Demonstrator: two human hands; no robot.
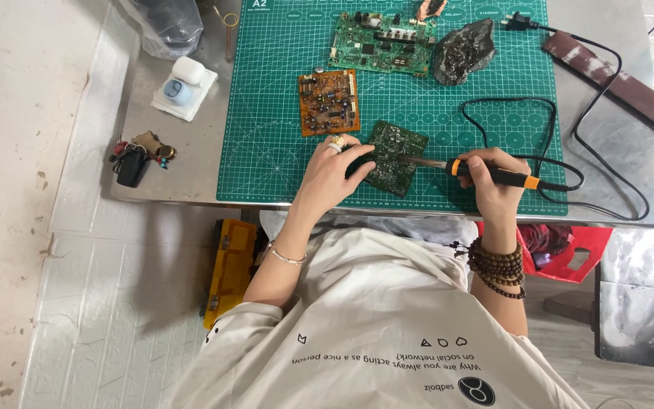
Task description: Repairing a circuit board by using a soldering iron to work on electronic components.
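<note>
My left hand [334, 173] presses down on the near edge of a small dark green circuit board [397, 148] lying on the green cutting mat [266, 113]; a ring sits on one finger. A black and orange soldering iron [493, 176] is gripped in my right hand [493, 185], with its metal tip touching the middle of that board from the right. The iron's black cord [562, 136] loops across the mat toward the back right.
An orange circuit board [329, 101] lies behind my left hand, a larger green board [382, 44] and a grey lump [463, 51] farther back. Earbud case on a white cloth [183, 85] and keys [136, 157] lie left. A brown strip [615, 82] lies right.
</note>
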